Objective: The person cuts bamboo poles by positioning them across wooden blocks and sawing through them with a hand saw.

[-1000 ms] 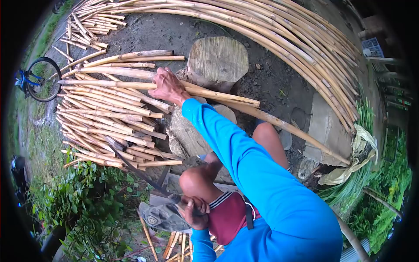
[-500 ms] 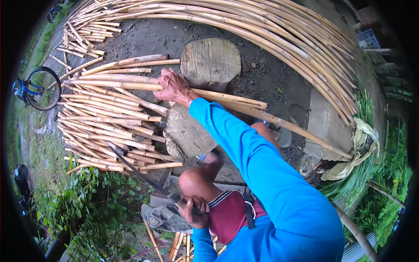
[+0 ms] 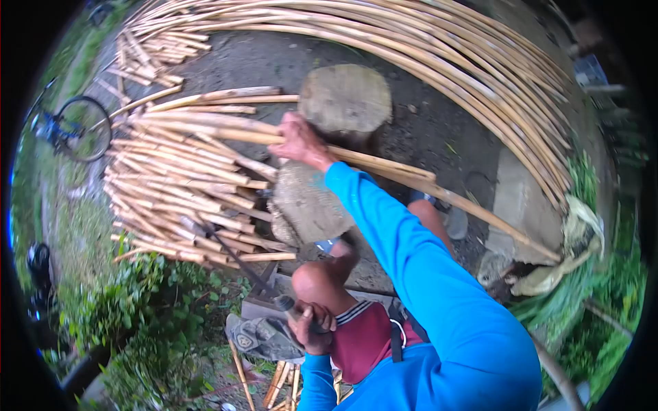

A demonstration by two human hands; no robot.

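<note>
R hand (image 3: 299, 140) grips poles (image 3: 384, 163) by the stump (image 3: 314, 202), L hand (image 3: 313, 330) holds a knife (image 3: 245, 268); prob a positioning step, next move needs a steady grip imo

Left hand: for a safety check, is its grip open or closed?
Closed: the left hand is curled around a handle, from which a long dark blade extends.

The right arm (image 3: 418, 246) stretches out forward, right hand (image 3: 299, 142) gripping, while the left hand (image 3: 312, 329) curls near the knee (image 3: 314, 282).
</note>
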